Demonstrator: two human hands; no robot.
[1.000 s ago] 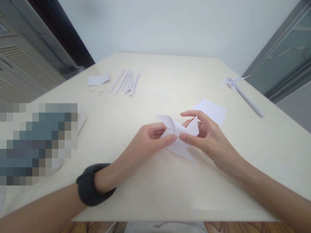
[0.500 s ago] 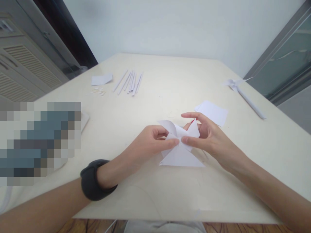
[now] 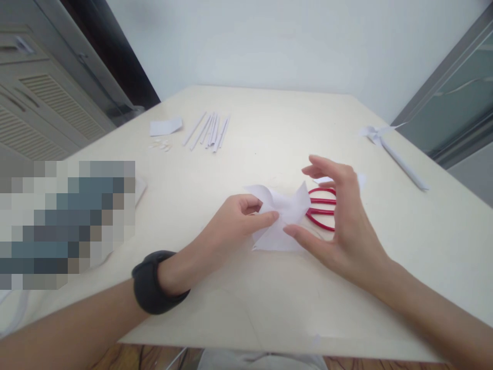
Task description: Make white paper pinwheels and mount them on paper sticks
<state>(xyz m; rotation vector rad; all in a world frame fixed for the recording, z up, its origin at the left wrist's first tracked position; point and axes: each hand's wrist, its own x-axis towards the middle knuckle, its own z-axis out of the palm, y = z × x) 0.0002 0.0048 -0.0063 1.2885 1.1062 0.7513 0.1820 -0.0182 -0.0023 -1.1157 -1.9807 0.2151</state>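
A white folded paper pinwheel (image 3: 283, 218) lies on the cream table (image 3: 254, 288) in front of me. My left hand (image 3: 234, 223) pinches its centre between thumb and forefinger. My right hand (image 3: 341, 221) hovers just to the right of the paper, fingers spread, the thumb tip touching the paper's lower right edge. Red-handled scissors (image 3: 321, 208) lie on the table behind the paper, partly hidden by my right hand. A dark band sits on my left wrist (image 3: 152, 282).
Several rolled paper sticks (image 3: 208, 131) and a small paper scrap (image 3: 165, 126) lie at the far left. A finished paper pinwheel on a stick (image 3: 393, 151) lies at the far right. A white sheet (image 3: 360, 180) peeks out behind my right hand. A blurred patch covers the left.
My right hand has let go of the paper's centre and opened, lifting away to the right and uncovering the red scissors. My left hand keeps its pinch on the paper.
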